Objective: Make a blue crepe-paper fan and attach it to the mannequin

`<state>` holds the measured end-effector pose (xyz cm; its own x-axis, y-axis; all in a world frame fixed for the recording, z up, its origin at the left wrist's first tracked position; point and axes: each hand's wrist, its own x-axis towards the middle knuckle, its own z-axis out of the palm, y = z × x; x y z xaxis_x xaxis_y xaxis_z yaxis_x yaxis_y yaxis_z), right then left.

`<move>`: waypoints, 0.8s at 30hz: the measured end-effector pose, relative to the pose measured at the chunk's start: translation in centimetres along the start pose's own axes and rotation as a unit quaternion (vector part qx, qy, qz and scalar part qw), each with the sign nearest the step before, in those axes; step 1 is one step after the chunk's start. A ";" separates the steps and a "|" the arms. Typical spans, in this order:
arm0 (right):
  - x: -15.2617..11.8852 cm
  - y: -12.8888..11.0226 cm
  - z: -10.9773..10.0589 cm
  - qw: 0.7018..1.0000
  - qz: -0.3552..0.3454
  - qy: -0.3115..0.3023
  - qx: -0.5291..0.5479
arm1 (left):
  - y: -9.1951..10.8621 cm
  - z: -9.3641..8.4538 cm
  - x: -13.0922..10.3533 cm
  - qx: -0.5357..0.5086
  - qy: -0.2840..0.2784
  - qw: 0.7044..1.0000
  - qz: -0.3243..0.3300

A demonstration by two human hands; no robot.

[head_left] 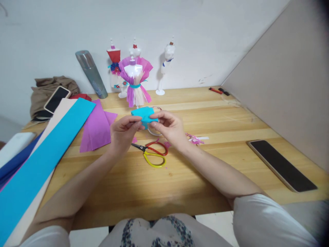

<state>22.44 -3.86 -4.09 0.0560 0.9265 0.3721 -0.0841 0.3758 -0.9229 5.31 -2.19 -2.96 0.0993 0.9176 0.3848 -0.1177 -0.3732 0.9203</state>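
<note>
A folded piece of turquoise crepe paper (144, 112) is held up between my two hands, above the middle of the table. My left hand (125, 129) pinches its left lower edge between thumb and fingers. On the other side my right hand (169, 127) grips the right edge in the same way. Behind the paper, a round roll of tape (155, 133) is partly hidden. Just below the hands lie scissors (154, 153) with one red and one yellow handle, blades pointing left. A small mannequin (135, 82) in a purple and cream paper dress stands behind the paper.
Long turquoise crepe strips (48, 154) and purple sheets (96, 133) lie at left, near a phone (57, 99) on brown cloth (53, 84). A spray can (92, 73) leans on the wall among more mannequins (168, 65). Pink scraps (194, 139) and a larger phone (281, 164) lie right.
</note>
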 end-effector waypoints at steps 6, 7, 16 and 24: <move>0.1 0.0 0.0 1.000 -0.018 0.019 -0.011 | -0.2 0.1 0.0 0.011 -0.003 1.000 -0.007; 0.1 0.1 0.0 1.000 -0.021 0.019 -0.014 | -0.3 0.0 0.0 0.014 -0.002 1.000 -0.008; 0.2 0.4 0.1 1.000 0.009 0.002 -0.012 | -0.7 -0.2 0.0 0.030 -0.019 0.999 0.026; 0.0 0.2 0.3 0.999 0.018 0.042 -0.006 | -0.2 0.5 -0.3 0.011 0.027 0.999 -0.021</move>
<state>22.18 -3.82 -4.23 0.1364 0.9341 0.3298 -0.0762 0.3418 -0.9367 5.76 -2.46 -3.25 0.0503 0.9381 0.3426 -0.0922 -0.3372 0.9369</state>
